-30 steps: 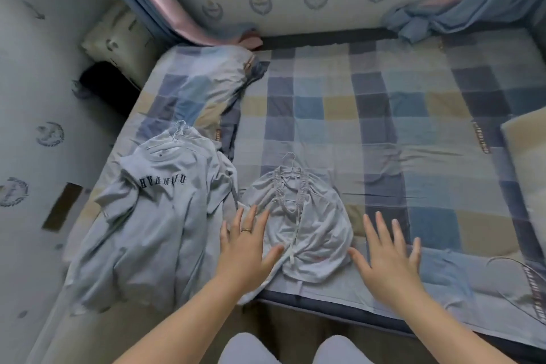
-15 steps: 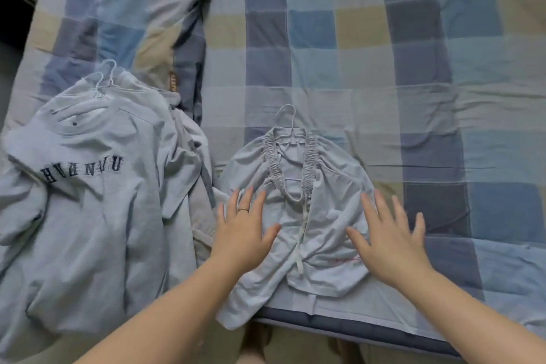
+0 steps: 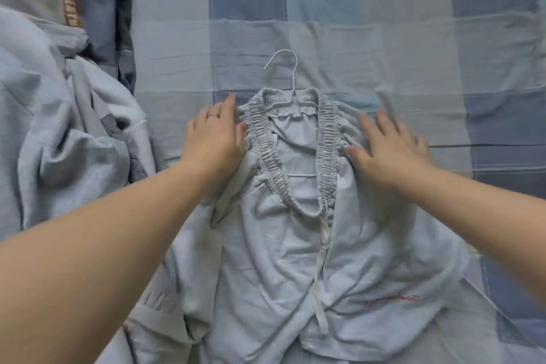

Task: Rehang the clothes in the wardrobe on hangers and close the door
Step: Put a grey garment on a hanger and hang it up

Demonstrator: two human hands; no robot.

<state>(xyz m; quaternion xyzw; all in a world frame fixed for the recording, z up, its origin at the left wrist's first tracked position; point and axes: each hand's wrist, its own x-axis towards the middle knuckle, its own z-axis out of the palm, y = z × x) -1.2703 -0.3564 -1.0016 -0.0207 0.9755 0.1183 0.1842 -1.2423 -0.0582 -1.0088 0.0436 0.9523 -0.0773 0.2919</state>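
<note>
A pale grey top (image 3: 283, 260) with a ruffled neckline and a tie string lies flat on the checked bed sheet (image 3: 369, 38). A white wire hanger (image 3: 291, 80) sits inside it, its hook sticking out above the collar. My left hand (image 3: 214, 136), wearing a ring, rests with straight fingers on the top's left shoulder. My right hand (image 3: 387, 145), slightly blurred, lies flat on the right shoulder. Neither hand grips anything.
A second pale grey garment (image 3: 59, 133) is heaped at the left of the bed. A checked pillow (image 3: 97, 3) with a brown label lies at the top left.
Both hands have slid up from the top's lower body to its shoulders beside the collar. The camera has moved much closer to the bed.
</note>
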